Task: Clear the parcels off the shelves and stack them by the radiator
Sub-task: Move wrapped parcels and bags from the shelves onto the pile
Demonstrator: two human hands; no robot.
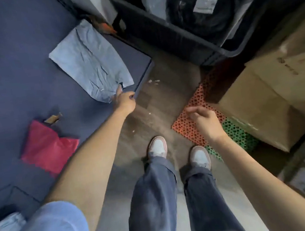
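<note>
Dark blue flat surface (10,74) fills left; grey concrete floor (164,95) beside it. Crumpled grey plastic mailer parcel (90,61) lies flat near surface corner. Left hand (125,99) at parcel's near torn edge, fingers curled; true pinch on parcel not clear. Red plastic bag parcel (47,146) lies nearer, apart. Right hand (203,119) hangs loose, empty, over orange perforated mat (191,126). Black bin (167,32) behind; brown cardboard box (251,108) right.
</note>
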